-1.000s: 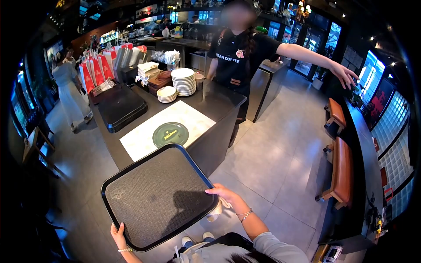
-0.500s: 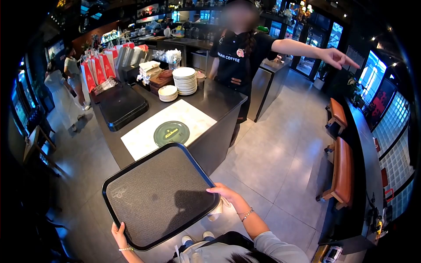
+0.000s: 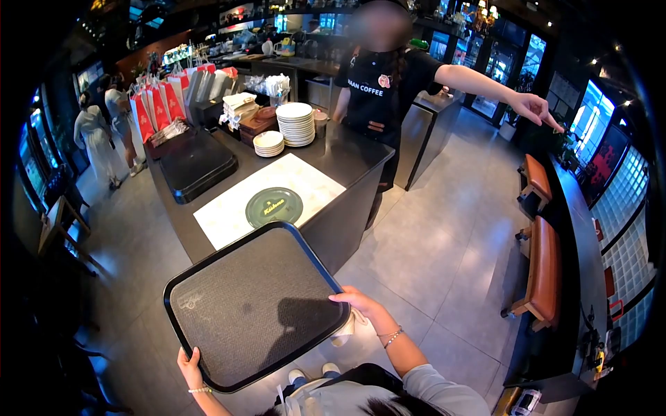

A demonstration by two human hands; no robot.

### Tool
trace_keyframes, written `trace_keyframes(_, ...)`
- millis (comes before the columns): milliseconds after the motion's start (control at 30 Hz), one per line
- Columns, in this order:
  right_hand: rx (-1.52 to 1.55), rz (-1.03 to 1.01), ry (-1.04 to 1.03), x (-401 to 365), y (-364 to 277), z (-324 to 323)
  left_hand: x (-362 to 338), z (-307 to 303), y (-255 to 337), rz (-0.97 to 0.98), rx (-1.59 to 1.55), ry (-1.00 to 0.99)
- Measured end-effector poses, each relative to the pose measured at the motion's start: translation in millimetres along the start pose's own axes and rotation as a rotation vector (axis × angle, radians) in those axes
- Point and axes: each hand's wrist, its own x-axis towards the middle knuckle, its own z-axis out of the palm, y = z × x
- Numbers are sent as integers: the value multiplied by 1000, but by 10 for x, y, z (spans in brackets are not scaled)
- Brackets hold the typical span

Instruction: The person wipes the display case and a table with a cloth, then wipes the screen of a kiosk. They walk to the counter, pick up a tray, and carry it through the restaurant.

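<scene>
A large black serving tray (image 3: 243, 312) with a raised rim is held out in front of me, with nothing on it but a shadow. My left hand (image 3: 190, 366) grips its lower left edge, thumb over the rim. On the right edge, my right hand (image 3: 356, 303) has its thumb on top and its fingers underneath. A pale cloth (image 3: 348, 329) hangs below the right hand; how it is held is hidden. Just beyond the tray's far edge, a dark green oval mat (image 3: 274, 207) with yellow lettering lies on a white sheet (image 3: 222, 218).
The dark counter (image 3: 347, 166) bears stacked black trays (image 3: 198, 166), white plates (image 3: 295, 125), small dishes (image 3: 268, 144) and red-white paper bags (image 3: 158, 107). Behind it a co-worker (image 3: 374, 90) stretches an arm rightward. Brown benches (image 3: 543, 274) line the right side; people (image 3: 94, 135) stand far left.
The co-worker's outstretched hand has dipped, its fingers now angled downward. The view has shifted slightly. Both my hands keep hold of the tray.
</scene>
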Motion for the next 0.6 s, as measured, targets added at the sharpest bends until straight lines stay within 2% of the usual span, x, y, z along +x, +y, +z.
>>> trace_keyframes(267, 8, 10, 23, -6, -1, 29, 8, -20, -4, 1, 22, -8)
trace_keyframes(600, -35, -20, 10, -37, -15, 3, 7, 13, -17, -46, -113, -17)
